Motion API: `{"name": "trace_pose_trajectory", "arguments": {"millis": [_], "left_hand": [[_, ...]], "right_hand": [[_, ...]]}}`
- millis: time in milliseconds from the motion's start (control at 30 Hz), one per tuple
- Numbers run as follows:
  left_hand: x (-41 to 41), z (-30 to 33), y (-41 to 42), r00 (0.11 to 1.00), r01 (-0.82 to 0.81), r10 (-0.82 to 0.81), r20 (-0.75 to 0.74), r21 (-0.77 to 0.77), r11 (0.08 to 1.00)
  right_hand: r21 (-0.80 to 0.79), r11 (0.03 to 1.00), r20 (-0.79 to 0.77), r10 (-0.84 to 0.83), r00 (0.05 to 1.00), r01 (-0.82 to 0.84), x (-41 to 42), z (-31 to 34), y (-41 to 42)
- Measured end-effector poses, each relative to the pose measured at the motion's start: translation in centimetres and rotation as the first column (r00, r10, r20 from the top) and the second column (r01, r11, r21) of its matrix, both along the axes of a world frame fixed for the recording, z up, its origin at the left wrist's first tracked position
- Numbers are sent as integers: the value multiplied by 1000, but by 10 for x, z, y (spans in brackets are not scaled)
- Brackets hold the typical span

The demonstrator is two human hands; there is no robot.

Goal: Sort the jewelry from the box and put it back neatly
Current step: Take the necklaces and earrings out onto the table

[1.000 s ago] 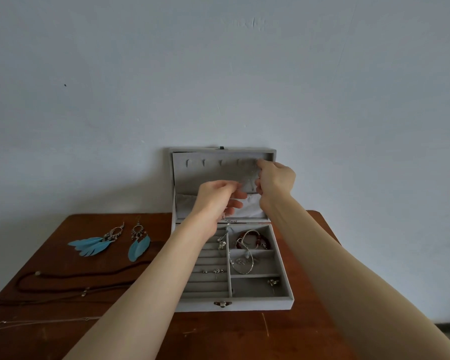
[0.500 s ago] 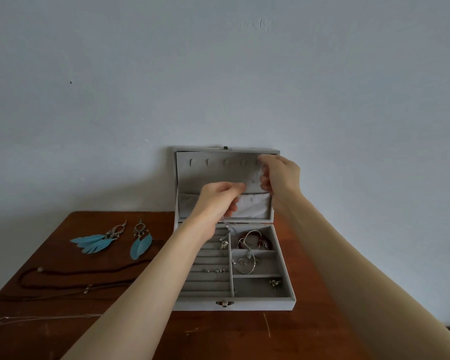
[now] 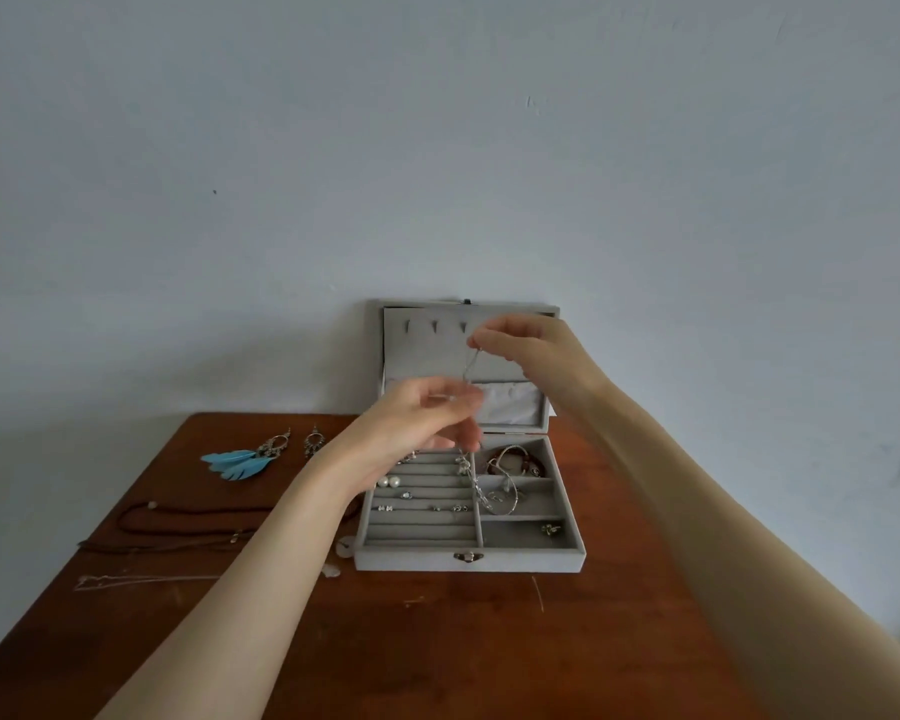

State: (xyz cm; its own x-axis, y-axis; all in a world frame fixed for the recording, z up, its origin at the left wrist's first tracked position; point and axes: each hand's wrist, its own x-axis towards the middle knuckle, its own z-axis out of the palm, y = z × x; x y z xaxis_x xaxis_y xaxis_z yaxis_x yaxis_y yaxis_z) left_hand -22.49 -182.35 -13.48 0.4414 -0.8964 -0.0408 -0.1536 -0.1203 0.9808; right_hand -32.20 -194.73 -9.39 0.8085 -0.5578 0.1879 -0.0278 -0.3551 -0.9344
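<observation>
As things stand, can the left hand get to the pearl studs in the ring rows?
Probably yes, but not freely: the left hand hovers just above the pearl studs with nothing between, yet it is pinching the silver chain that the right hand also holds, so it must let go first.

table (image 3: 437, 657): brown wood (scratched near front) | wall (image 3: 437, 148): pale blue-grey, plain, behind table

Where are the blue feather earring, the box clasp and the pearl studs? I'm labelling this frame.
blue feather earring (image 3: 240, 464), head view, middle of the feather.
box clasp (image 3: 468, 557), head view, metal latch on the front wall.
pearl studs (image 3: 388, 481), head view, between the two pearls in the ring rows.
</observation>
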Motion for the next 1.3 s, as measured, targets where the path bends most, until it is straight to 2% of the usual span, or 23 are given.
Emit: {"name": "trace_pose_trajectory", "arguments": {"millis": [133,233,300,367,433,567,700,867,967,1133,1300], "left_hand": [[-4,18,21,992,-122,127,25,-132,984],[-9,29,34,989,-113,121,79,-99,989],[-13,35,42,993,-90,95,69,-77,993],[-17,41,49,998,-65,65,2,-71,995],[-21,47,55,993,-49,38,-110,-107,993],[-24,54,63,957,-134,71,-282,-211,968],[-19,52,77,914,-264,156,-375,-257,930],[-5,33,107,844,-394,244,-478,-244,886],[5,13,131,787,-470,294,-542,-218,855],[26,-23,175,684,-597,406,-606,-146,789],[39,-53,214,510,-779,604,-613,-31,626]], "right_hand": [[-14,999,12,53,999,-53,-10,6,17],[46,997,7,57,998,-58,-16,5,30],[140,989,63,35,997,-44,-18,-2,37],[328,942,127,25,992,-66,-19,-18,38],[435,894,105,69,992,-108,-21,-39,41],[532,812,-43,312,949,-242,-27,-72,71],[715,618,54,418,907,-327,-36,-83,88],[753,535,148,431,890,-384,-46,-97,105],[740,554,146,420,896,-381,-41,-104,114],[636,703,-28,433,901,-318,-25,-113,137],[423,870,-231,372,899,-252,-2,-117,166]]}}
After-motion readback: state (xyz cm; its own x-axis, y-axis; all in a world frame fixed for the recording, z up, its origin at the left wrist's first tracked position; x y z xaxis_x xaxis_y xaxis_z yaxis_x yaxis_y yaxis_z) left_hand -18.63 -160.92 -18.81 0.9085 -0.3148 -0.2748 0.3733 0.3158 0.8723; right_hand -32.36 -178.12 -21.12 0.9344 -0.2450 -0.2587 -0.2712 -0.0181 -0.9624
